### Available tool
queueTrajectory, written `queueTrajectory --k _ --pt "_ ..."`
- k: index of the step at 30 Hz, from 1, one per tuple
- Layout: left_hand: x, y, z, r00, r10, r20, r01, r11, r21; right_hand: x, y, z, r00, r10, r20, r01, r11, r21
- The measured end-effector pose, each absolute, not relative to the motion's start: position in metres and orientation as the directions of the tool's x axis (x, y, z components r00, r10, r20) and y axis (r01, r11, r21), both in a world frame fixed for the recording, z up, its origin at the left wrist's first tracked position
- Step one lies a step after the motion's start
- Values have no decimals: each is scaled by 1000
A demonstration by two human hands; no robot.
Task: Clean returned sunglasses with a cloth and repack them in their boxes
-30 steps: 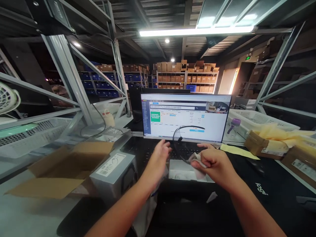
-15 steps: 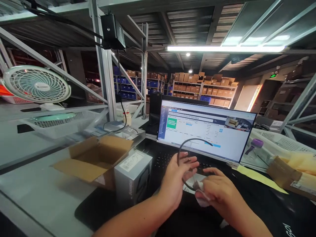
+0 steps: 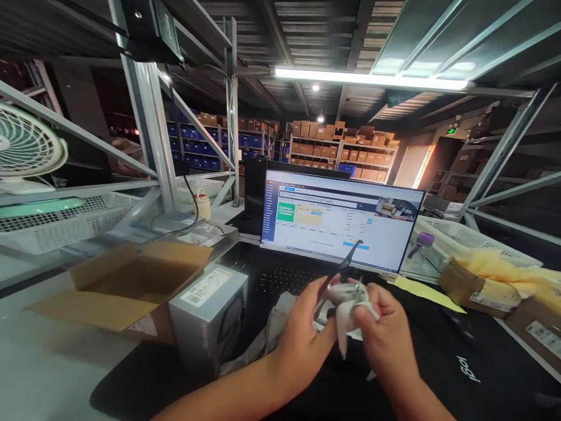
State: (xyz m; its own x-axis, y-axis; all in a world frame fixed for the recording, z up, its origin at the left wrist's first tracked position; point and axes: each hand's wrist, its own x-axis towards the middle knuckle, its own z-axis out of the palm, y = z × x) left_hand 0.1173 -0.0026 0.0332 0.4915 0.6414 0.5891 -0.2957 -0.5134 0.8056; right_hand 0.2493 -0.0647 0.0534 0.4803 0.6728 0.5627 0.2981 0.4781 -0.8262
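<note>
My left hand [image 3: 304, 327] is closed around a thin black curved band [image 3: 346, 264], which looks like a neckband headset. Its slim end sticks up in front of the monitor. My right hand [image 3: 388, 339] pinches a crumpled white cloth or tissue [image 3: 346, 321] against the band between both hands. Fingers and cloth hide the lower part of the band. To the left of my hands stands a grey product box [image 3: 205, 316] with a white label and a dark loop printed on its side. Pale crumpled wrapping [image 3: 274, 321] lies between that box and my left forearm.
An open cardboard carton [image 3: 109, 304] sits left of the grey box. Behind my hands are a keyboard [image 3: 284, 279] and a lit monitor [image 3: 315, 234]. At right are yellow paper [image 3: 429, 294], a mouse [image 3: 458, 324] and cartons [image 3: 480, 289]. A fan [image 3: 26, 146] stands at far left.
The view has swung right. My hands have come together; the band is turned, its end now pointing up right. My left fingers have closed, and the cloth is now up between both hands.
</note>
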Motion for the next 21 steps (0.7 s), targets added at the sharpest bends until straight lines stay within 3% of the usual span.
queueTrajectory --k 5,13,21 --pt "120 -6 25 517 650 557 -302 -470 829 232 -64 45 500 549 670 463 484 -743" --pt "125 5 17 493 690 530 -133 -542 830 233 -55 41 494 636 592 439 405 -802" --pt "109 13 35 579 663 475 -58 -548 835 235 -59 49 299 691 658 460 500 -734"
